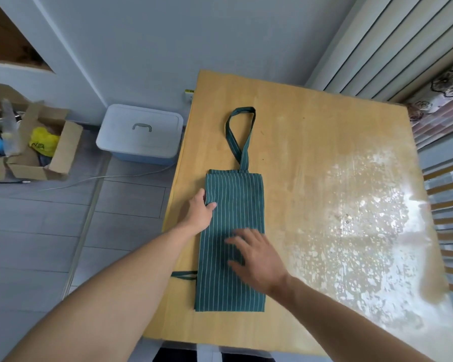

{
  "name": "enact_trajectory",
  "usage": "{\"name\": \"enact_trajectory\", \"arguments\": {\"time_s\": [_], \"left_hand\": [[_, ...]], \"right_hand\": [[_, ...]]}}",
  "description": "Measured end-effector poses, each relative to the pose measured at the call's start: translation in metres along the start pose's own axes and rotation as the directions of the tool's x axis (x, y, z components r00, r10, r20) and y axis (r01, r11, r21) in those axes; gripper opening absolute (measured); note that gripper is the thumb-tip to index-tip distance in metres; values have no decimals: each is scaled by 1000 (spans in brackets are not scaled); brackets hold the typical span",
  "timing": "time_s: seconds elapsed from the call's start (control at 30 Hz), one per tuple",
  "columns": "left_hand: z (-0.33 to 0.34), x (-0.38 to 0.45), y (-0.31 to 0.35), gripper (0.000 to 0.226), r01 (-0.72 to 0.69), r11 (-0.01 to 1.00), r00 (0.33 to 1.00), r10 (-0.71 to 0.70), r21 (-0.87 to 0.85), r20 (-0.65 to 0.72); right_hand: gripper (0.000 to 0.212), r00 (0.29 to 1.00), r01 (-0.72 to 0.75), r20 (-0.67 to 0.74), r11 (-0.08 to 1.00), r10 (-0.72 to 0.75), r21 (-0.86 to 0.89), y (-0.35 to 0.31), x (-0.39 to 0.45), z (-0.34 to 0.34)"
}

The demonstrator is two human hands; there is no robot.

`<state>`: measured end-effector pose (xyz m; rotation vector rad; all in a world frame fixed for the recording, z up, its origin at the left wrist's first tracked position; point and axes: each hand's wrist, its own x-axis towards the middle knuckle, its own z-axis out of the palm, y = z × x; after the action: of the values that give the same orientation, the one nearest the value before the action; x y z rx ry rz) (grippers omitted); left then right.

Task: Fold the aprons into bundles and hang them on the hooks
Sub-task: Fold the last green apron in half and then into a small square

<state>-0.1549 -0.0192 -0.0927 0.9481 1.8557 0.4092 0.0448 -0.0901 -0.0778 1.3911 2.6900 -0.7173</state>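
While the green striped apron (232, 239) lies folded into a long strip on the wooden counter (324, 158), the left hand (200, 209) pinches its edge and the right hand (256, 254) presses flat, fingers spread, apparently steadying the cloth for another fold, its neck loop (239, 137) left free for hanging.

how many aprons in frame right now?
1. A green striped apron lies folded into a long strip on the wooden table, neck loop pointing away, under the left hand and right hand. No others visible; no hooks in view.
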Motion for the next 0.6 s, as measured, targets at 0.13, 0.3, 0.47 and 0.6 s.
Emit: {"name": "enact_trajectory", "arguments": {"time_s": [0.13, 0.3, 0.47, 0.6], "left_hand": [[1, 5, 1, 58, -55, 958, 995, 76, 282, -64], [6, 15, -5, 52, -91, 924, 989, 129, 370, -79], [-8, 1, -7, 81, -60, 916, 957, 165, 397, -237], [-22, -39, -23, 60, -500, 683, 854, 491, 533, 172]], "right_hand": [[86, 978, 53, 208, 992, -28, -115, -10, -52, 41], [101, 985, -4, 167, 962, 52, -274, -18, -66, 60], [104, 979, -66, 168, 957, 117, -282, -26, -60, 59], [70, 995, -93, 33, 996, 94, -17, -20, -64, 37]]}}
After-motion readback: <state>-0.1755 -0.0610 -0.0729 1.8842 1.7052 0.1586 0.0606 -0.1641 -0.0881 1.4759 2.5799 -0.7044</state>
